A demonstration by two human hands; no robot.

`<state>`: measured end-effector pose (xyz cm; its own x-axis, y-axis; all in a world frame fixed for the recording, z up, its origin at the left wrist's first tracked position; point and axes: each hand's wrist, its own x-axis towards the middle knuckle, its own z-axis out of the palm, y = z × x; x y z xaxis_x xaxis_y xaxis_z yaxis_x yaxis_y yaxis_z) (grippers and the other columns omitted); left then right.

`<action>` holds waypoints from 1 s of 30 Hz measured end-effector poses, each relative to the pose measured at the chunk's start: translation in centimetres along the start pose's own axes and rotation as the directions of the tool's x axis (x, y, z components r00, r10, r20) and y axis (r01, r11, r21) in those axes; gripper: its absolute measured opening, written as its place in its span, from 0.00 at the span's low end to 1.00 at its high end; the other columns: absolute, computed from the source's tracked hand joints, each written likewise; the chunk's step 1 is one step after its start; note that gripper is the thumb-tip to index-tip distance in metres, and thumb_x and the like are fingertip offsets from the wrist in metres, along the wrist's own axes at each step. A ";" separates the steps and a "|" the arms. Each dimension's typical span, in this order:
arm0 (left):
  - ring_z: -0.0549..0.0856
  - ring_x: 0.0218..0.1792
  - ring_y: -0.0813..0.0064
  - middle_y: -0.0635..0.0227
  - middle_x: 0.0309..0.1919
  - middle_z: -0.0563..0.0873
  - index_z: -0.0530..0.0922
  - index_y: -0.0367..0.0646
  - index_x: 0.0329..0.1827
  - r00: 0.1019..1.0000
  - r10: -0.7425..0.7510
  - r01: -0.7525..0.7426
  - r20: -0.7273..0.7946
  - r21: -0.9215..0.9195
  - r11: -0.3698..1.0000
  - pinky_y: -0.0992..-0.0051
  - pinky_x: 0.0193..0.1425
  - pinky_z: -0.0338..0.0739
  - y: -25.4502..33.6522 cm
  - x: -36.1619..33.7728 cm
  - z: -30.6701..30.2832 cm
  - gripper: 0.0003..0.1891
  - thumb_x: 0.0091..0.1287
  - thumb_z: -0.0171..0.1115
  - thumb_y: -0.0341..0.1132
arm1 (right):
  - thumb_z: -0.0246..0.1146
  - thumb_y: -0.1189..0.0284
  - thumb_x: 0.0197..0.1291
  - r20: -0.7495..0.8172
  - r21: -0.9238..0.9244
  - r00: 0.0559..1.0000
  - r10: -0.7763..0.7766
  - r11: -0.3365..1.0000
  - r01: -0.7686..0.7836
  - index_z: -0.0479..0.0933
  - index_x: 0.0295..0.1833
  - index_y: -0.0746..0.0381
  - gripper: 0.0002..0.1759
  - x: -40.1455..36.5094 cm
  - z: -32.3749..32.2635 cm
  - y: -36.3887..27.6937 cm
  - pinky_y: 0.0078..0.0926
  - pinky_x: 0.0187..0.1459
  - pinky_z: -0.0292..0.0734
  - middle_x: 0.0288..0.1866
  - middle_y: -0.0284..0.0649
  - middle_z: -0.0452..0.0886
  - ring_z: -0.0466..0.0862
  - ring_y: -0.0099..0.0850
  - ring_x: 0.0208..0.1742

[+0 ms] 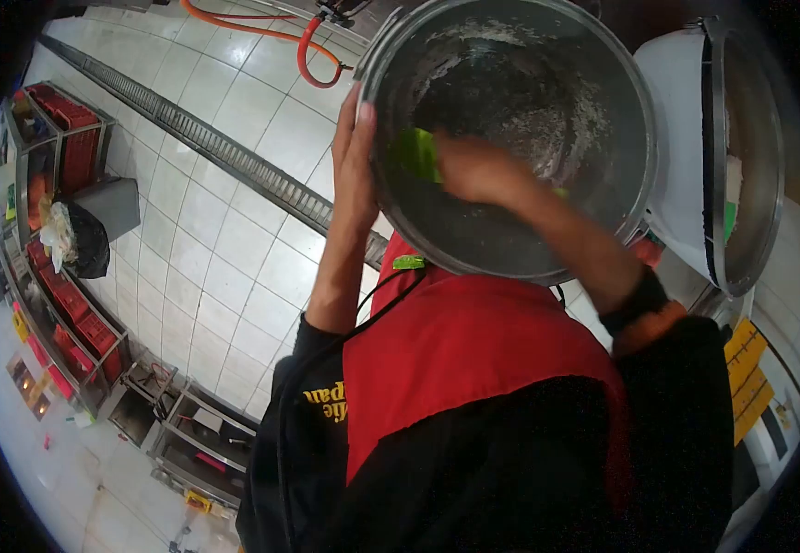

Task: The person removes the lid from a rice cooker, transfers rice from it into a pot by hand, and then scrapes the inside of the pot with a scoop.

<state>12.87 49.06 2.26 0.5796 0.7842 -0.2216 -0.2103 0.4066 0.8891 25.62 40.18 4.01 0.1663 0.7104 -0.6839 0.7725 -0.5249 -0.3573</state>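
Note:
A large round metal mixing bowl (510, 241) fills the upper middle of the head view, its mouth facing me. Pale residue is smeared over its inner wall and bottom. My left hand (355, 170) grips the left side of the rim, with the thumb at the edge and the other fingers along the outside. Inside the bowl, my right hand (483, 170) is closed around a bright green scraper (418, 155), held against the left inner wall. Motion slightly blurs this hand. A red apron (483, 341) hangs just below the bowl.
Another large metal-rimmed bowl (769, 166) stands on the right, a green piece inside. An orange hose (312, 69) hangs at upper left. A drain grate (188, 129) crosses the tiled floor. Red crates (77, 304), a black bag (89, 244) and metal racks line the left.

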 end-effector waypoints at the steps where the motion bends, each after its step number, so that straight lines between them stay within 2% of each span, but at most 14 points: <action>1: 0.74 0.56 0.74 0.64 0.56 0.77 0.67 0.40 0.66 0.996 -0.083 0.080 0.033 0.101 0.992 0.75 0.61 0.66 0.7 0.7 0.0 0.25 0.70 0.53 0.44 | 0.55 0.76 0.55 -0.003 0.003 1.000 0.006 1.000 -0.006 0.70 0.56 0.66 0.21 1.2 2.5 1.1 0.43 0.45 0.77 0.47 0.57 0.79 0.80 0.51 0.50; 3: 0.75 0.55 0.73 0.64 0.54 0.78 0.68 0.40 0.65 0.985 -0.164 0.148 0.062 0.204 0.968 0.75 0.61 0.67 1.1 1.7 -0.1 0.25 0.69 0.55 0.44 | 0.54 0.77 0.55 0.055 -0.154 0.995 -0.083 0.984 0.091 0.71 0.55 0.68 0.19 4.8 7.3 3.9 0.43 0.45 0.77 0.47 0.58 0.79 0.80 0.52 0.49; 4: 0.76 0.54 0.73 0.64 0.53 0.79 0.68 0.41 0.65 0.979 -0.201 0.191 0.040 0.171 0.967 0.75 0.60 0.68 1.1 1.7 -0.3 0.25 0.69 0.56 0.44 | 0.54 0.77 0.56 0.011 -0.003 0.988 -0.154 0.988 0.154 0.71 0.53 0.69 0.18 5.3 9.5 5.7 0.44 0.46 0.77 0.48 0.59 0.78 0.80 0.52 0.49; 7: 0.78 0.52 0.75 0.65 0.52 0.80 0.69 0.41 0.64 0.975 -0.220 0.214 0.025 0.140 0.967 0.77 0.55 0.72 1.4 2.0 -0.3 0.24 0.69 0.57 0.43 | 0.53 0.77 0.57 0.232 0.093 0.969 -0.081 0.994 0.061 0.70 0.53 0.71 0.18 1.1 2.8 3.2 0.44 0.46 0.77 0.48 0.60 0.78 0.80 0.52 0.49; 11: 0.79 0.48 0.76 0.66 0.51 0.81 0.70 0.41 0.64 0.983 -0.181 0.179 0.023 0.080 0.981 0.79 0.51 0.74 1.1 1.7 -0.4 0.23 0.69 0.57 0.41 | 0.53 0.77 0.57 0.135 0.231 0.990 -0.032 0.973 0.000 0.68 0.54 0.72 0.19 -2.6 0.0 0.5 0.44 0.47 0.77 0.47 0.59 0.79 0.80 0.52 0.49; 13: 0.80 0.47 0.77 0.66 0.50 0.81 0.70 0.41 0.63 0.990 -0.137 0.135 0.027 0.078 0.988 0.79 0.50 0.74 0.9 1.6 -0.3 0.22 0.69 0.57 0.40 | 0.55 0.76 0.55 -0.037 -0.027 0.997 -0.072 0.997 0.071 0.66 0.55 0.72 0.21 -1.3 5.0 0.7 0.44 0.47 0.77 0.46 0.58 0.80 0.80 0.53 0.48; 14: 0.79 0.48 0.77 0.66 0.50 0.81 0.70 0.41 0.63 0.992 -0.124 0.123 0.006 0.086 0.989 0.79 0.51 0.74 0.8 1.3 -0.2 0.22 0.69 0.57 0.40 | 0.57 0.76 0.54 0.039 -0.021 0.998 0.040 0.999 -0.040 0.66 0.56 0.69 0.22 1.1 8.6 2.5 0.44 0.45 0.77 0.45 0.58 0.80 0.81 0.53 0.48; 17: 0.79 0.48 0.77 0.65 0.50 0.81 0.71 0.40 0.62 0.996 -0.077 0.081 -0.049 0.104 0.991 0.79 0.51 0.73 0.1 0.7 -0.9 0.21 0.69 0.56 0.40 | 0.58 0.75 0.53 0.246 -0.200 0.967 0.060 0.980 -0.010 0.67 0.55 0.67 0.22 2.4 6.7 5.0 0.43 0.44 0.78 0.44 0.59 0.80 0.81 0.51 0.48; 19: 0.79 0.48 0.77 0.64 0.49 0.81 0.71 0.40 0.61 0.994 -0.066 0.076 -0.091 0.108 0.991 0.79 0.51 0.73 -0.2 -0.4 -0.9 0.21 0.70 0.56 0.40 | 0.57 0.74 0.54 0.199 -0.045 0.979 -0.054 0.997 0.064 0.66 0.56 0.66 0.22 1.5 4.5 5.2 0.44 0.44 0.78 0.43 0.59 0.80 0.81 0.51 0.48; 21: 0.78 0.49 0.76 0.64 0.50 0.80 0.70 0.39 0.61 0.983 -0.096 0.101 -0.158 0.024 0.995 0.78 0.52 0.72 -0.4 -1.5 -0.1 0.20 0.70 0.55 0.41 | 0.56 0.73 0.55 0.247 0.304 0.968 0.051 0.944 -0.128 0.65 0.57 0.66 0.22 -3.2 -3.5 0.1 0.45 0.44 0.77 0.43 0.60 0.79 0.81 0.50 0.48; 22: 0.78 0.49 0.76 0.64 0.50 0.80 0.70 0.39 0.61 0.983 -0.099 0.105 -0.156 0.025 0.994 0.78 0.52 0.72 -0.7 -1.9 0.0 0.20 0.70 0.55 0.41 | 0.56 0.73 0.55 0.249 0.306 0.967 0.053 0.943 -0.130 0.65 0.57 0.66 0.22 -3.0 -2.4 -0.3 0.45 0.44 0.77 0.43 0.60 0.79 0.81 0.50 0.48; 24: 0.80 0.48 0.73 0.63 0.51 0.80 0.65 0.42 0.65 0.983 -0.051 0.058 -0.179 0.032 0.998 0.71 0.52 0.75 -1.7 -2.6 -0.2 0.23 0.70 0.56 0.40 | 0.54 0.71 0.57 -0.018 0.009 1.000 -0.024 1.000 0.024 0.64 0.57 0.66 0.22 -1.5 2.2 0.1 0.46 0.41 0.77 0.39 0.59 0.80 0.83 0.49 0.44; 28: 0.80 0.48 0.73 0.63 0.50 0.80 0.65 0.43 0.64 0.974 -0.077 0.084 -0.214 0.021 0.996 0.70 0.52 0.76 -2.4 -4.2 -0.8 0.21 0.70 0.55 0.37 | 0.55 0.73 0.57 -0.016 -0.050 0.993 0.119 0.992 -0.119 0.68 0.56 0.70 0.21 3.4 9.6 5.4 0.40 0.44 0.79 0.48 0.55 0.80 0.83 0.48 0.47; 30: 0.79 0.49 0.73 0.62 0.51 0.79 0.65 0.42 0.64 0.972 -0.081 0.071 -0.221 -0.051 0.996 0.71 0.52 0.75 -2.3 -4.8 -0.7 0.22 0.71 0.54 0.39 | 0.54 0.77 0.55 0.288 -0.126 0.955 0.066 0.992 -0.031 0.69 0.55 0.71 0.20 3.0 7.2 5.7 0.40 0.44 0.79 0.48 0.58 0.79 0.82 0.49 0.47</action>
<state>10.03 44.69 1.06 0.4063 0.8329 -0.3758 -0.2081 0.4848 0.8495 26.07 35.94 -4.67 0.0337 0.5087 -0.8603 0.8382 -0.4831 -0.2528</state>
